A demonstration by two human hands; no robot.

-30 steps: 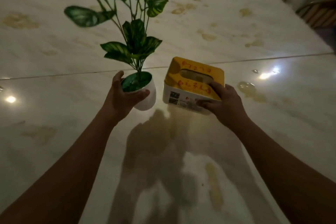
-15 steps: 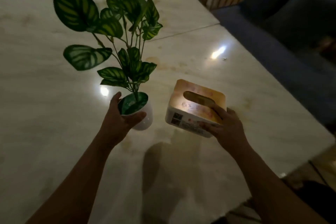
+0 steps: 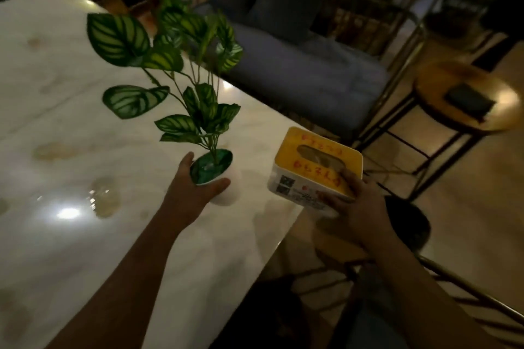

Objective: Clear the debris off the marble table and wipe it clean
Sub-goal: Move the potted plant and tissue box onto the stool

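Observation:
My left hand (image 3: pixel 190 193) grips a small white pot (image 3: pixel 228 193) holding a green striped-leaf plant (image 3: pixel 195 110), lifted above the right part of the marble table (image 3: pixel 56 122). My right hand (image 3: pixel 354 207) grips a tissue box (image 3: pixel 314 167) with a yellow lid and white sides, held in the air past the table's right edge. The marble shows brownish stains and a wet patch (image 3: pixel 103 197) left of the pot.
A blue cushioned bench (image 3: pixel 297 71) with a gold metal frame stands beyond the table's right edge. A round wooden side table (image 3: pixel 504 110) with a dark flat object (image 3: pixel 469 100) is at the far right. A metal chair frame (image 3: pixel 467 292) lies below my right arm.
The view has swung to the right, and both hands have carried the plant pot and the tissue box rightwards; the box now hangs beyond the table's edge.

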